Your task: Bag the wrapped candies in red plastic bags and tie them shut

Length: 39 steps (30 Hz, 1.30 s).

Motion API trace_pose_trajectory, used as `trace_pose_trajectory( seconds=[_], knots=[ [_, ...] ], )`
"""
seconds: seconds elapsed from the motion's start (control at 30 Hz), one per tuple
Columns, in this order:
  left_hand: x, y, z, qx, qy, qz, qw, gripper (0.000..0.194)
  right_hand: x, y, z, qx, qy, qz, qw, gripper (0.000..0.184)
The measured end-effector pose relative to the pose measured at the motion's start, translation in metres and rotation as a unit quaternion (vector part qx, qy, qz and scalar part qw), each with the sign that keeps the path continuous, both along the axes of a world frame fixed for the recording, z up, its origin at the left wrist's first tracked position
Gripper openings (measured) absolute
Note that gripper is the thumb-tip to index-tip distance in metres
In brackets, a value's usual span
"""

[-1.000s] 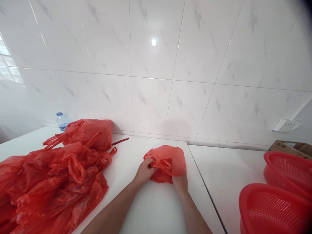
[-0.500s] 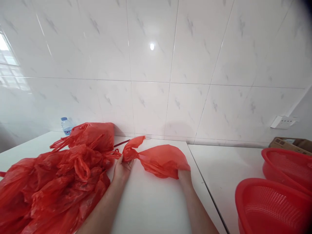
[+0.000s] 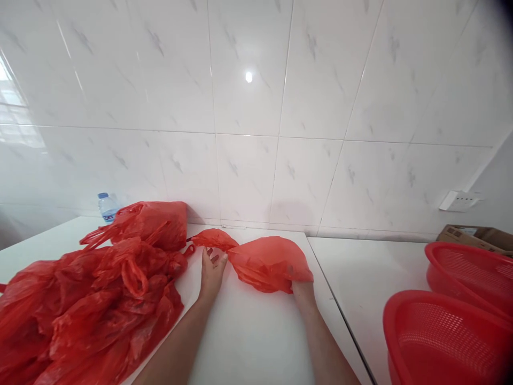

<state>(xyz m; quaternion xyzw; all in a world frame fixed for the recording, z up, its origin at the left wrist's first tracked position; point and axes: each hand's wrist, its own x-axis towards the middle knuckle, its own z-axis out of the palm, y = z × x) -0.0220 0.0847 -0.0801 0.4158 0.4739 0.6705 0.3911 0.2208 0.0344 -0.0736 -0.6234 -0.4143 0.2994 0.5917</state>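
Observation:
A red plastic bag [image 3: 266,262] lies puffed up on the white table [image 3: 256,331] near the tiled wall. My left hand [image 3: 211,270] rests on the table at the bag's twisted left end, fingers stretched out and apart, touching the neck of the bag. My right hand [image 3: 302,290] is tucked under the bag's right side; its fingers are hidden by the plastic. The bag's loose handle end [image 3: 212,239] lies flat toward the wall.
A large heap of red plastic bags [image 3: 96,289] covers the left of the table, with a water bottle [image 3: 106,206] behind it. Two red mesh baskets [image 3: 449,331] stand at the right, a cardboard box [image 3: 476,238] behind them. A wall socket [image 3: 459,200] is at right.
My left hand pulled the bag's end out to the left, then let go of it and opened; the handle end dropped flat. The right hand stayed under the bag.

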Motion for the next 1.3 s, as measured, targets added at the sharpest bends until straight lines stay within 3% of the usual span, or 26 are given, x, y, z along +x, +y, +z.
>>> trace_pose_trajectory(
  seconds=[0.1,0.13,0.2,0.23,0.27,0.3,0.37,0.43,0.57,0.67,0.73,0.9,1.03,1.13,1.3],
  knots=[
    [0.012,-0.015,0.007,0.076,0.135,0.037,0.987,0.077,-0.003,-0.002,0.001,-0.036,-0.091,0.037,0.995,0.037],
    [0.016,-0.021,0.010,0.129,0.212,0.028,0.968,0.075,-0.005,-0.003,0.001,-0.052,-0.128,0.048,0.989,0.036],
    [0.028,-0.034,0.016,0.229,0.368,-0.021,0.901,0.071,-0.011,-0.007,0.001,-0.080,-0.204,0.072,0.973,0.035],
    [0.034,-0.039,0.018,0.255,0.417,-0.055,0.871,0.070,-0.015,-0.010,0.001,-0.089,-0.240,0.086,0.963,0.033],
    [0.039,-0.043,0.019,0.255,0.431,-0.092,0.861,0.069,-0.019,-0.014,0.001,-0.091,-0.272,0.101,0.953,0.031],
    [0.044,-0.045,0.019,0.233,0.408,-0.130,0.873,0.068,-0.023,-0.018,0.000,-0.085,-0.299,0.115,0.943,0.028],
    [0.047,-0.045,0.016,0.158,0.294,-0.184,0.925,0.063,-0.028,-0.027,0.000,-0.053,-0.350,0.140,0.925,0.026],
    [0.044,-0.039,0.009,0.091,0.173,-0.199,0.960,0.050,-0.023,-0.035,-0.001,-0.016,-0.395,0.142,0.907,0.036],
    [0.028,-0.023,-0.005,0.035,0.050,-0.185,0.981,0.018,0.010,-0.043,-0.002,-0.003,-0.448,0.017,0.894,0.044],
    [0.023,-0.016,-0.008,-0.005,-0.053,-0.191,0.980,0.007,0.024,-0.048,0.003,0.003,-0.448,-0.133,0.884,0.042],
    [0.024,-0.015,-0.004,-0.026,-0.111,-0.213,0.970,0.006,0.016,-0.052,0.007,0.047,-0.462,-0.186,0.866,0.035],
    [0.030,-0.030,0.011,-0.049,-0.189,-0.318,0.928,0.017,-0.031,-0.055,0.007,0.151,-0.518,-0.088,0.837,0.028],
    [0.022,-0.036,0.015,-0.093,-0.215,-0.382,0.894,0.018,-0.033,-0.047,-0.005,0.054,-0.530,-0.068,0.843,0.031],
    [0.009,-0.026,0.016,-0.103,-0.237,-0.354,0.899,0.011,-0.014,-0.042,-0.011,-0.036,-0.517,-0.088,0.851,0.036],
    [0.005,-0.012,0.031,-0.061,-0.246,-0.216,0.943,0.005,0.005,-0.040,-0.012,-0.064,-0.500,-0.103,0.858,0.031]
  ],
)
